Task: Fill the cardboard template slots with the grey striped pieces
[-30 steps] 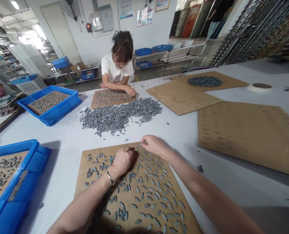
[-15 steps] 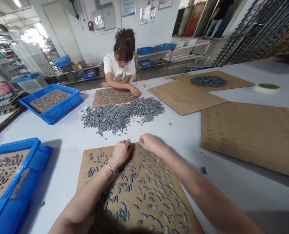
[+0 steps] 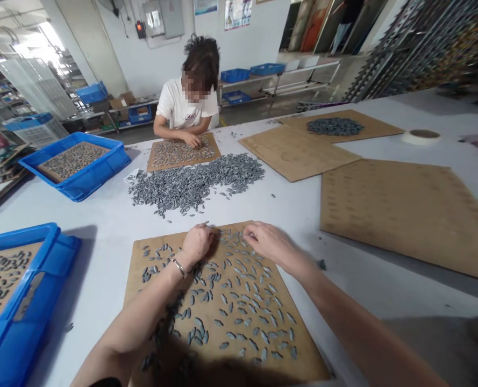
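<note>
A brown board (image 3: 303, 352) lies in front of me on the white table, scattered with small grey leaf-shaped pieces (image 3: 265, 337). On the right half they lie mostly spaced apart; on the left they sit in loose clumps. My left hand (image 3: 198, 244), a bracelet at its wrist, is over the board's far middle with fingers closed. To its right my right hand (image 3: 266, 242) reaches the far right corner, thumb and fingers pinched together. Whatever either pinch holds is hidden or too small to make out. A big heap of the same grey pieces (image 3: 198, 183) lies just beyond the board.
At left stand two blue trays (image 3: 67, 252) holding boards of pieces. Other brown boards (image 3: 400, 215) lie at right, one bearing a small heap (image 3: 335, 127), near a roll of tape (image 3: 421, 136). Across the table a person (image 3: 188, 102) works over another board (image 3: 182, 156).
My right hand has shifted right, away from my left hand, along the board's far edge. The person opposite has drawn a hand back leftward over their board. The view has shifted slightly.
</note>
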Motion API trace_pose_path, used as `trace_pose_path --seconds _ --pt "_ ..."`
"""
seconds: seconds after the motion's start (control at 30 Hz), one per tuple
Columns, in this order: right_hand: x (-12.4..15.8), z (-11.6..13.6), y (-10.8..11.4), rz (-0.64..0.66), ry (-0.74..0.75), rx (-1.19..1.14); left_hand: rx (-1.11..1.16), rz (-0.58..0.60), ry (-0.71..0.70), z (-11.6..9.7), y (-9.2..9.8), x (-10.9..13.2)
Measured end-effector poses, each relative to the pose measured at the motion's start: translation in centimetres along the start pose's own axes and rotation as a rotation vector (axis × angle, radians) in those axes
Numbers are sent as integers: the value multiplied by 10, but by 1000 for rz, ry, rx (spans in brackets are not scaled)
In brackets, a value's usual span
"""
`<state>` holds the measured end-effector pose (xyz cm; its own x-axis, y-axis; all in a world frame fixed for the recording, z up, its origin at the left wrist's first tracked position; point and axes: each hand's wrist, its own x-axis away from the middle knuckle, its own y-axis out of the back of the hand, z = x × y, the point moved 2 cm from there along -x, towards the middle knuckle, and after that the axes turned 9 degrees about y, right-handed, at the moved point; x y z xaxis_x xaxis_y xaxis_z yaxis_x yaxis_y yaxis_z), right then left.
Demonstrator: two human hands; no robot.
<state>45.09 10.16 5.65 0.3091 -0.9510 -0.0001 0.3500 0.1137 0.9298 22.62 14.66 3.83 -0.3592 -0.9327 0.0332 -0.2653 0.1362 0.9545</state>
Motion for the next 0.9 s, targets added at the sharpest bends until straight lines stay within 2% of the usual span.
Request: trace_pose_path --seconds 0.13,0.27,0.4,0.53,0.73,0.9 --pt "22 11 -10 -8 72 -63 102 -96 93 27 22 21" --pt "30 39 -32 74 200 -94 83 -89 138 51 39 62" --pt "21 68 -53 135 206 -17 56 -46 164 67 38 108" --pt "10 82 -62 148 162 96 94 -64 234 83 27 140" --pt "1 85 -56 159 55 121 169 -105 258 97 20 159" --pt "-5 85 -47 138 -91 107 164 -112 206 82 24 152"
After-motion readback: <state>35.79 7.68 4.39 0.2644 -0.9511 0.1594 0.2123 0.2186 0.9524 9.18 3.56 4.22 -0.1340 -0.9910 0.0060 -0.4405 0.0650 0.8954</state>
